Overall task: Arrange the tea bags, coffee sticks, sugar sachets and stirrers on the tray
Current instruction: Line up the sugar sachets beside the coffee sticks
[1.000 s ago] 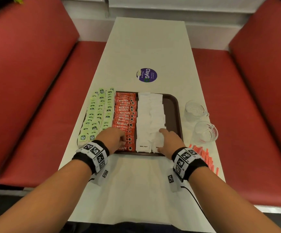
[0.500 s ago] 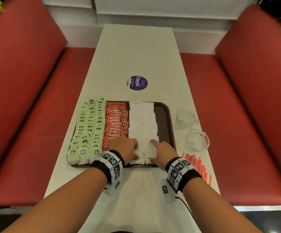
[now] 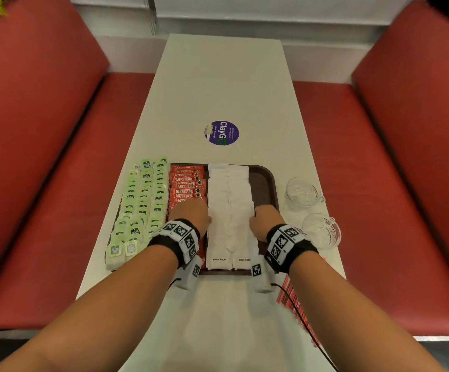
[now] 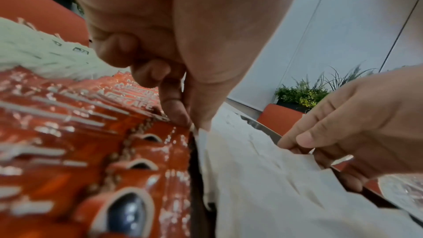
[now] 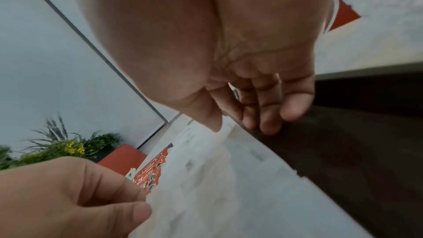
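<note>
Sugar sachets (image 3: pixel 230 210) lie in two overlapping white columns on the brown tray (image 3: pixel 269 181), right of the red coffee sticks (image 3: pixel 188 186) and the green tea bags (image 3: pixel 142 200), which spill over the tray's left edge. You look to be squaring the sugar block from both sides. Your left hand (image 3: pixel 191 216) has its fingers curled down, fingertips (image 4: pixel 176 113) pressing at the seam between coffee and sugar; it grips nothing that I can see. Your right hand (image 3: pixel 265 220) sits at the block's right edge, thumb on top and fingers (image 5: pixel 270 118) bent down to the bare tray floor; whether they pinch a sachet or only nudge it I cannot tell.

Push inward evenly with both hands and keep the pressure low and flat, since these sachets will likely buckle or ride over each other. Work from near end to far end so the edges stay straight. Hold the dark gap beside the coffee narrow but do not shove the sticks.

Leave the bare strip on the right for the stirrers (image 3: pixel 291 294), which lie on the table (image 3: pixel 226 84) near your right wrist, near side of two glass cups (image 3: pixel 302 193).
</note>
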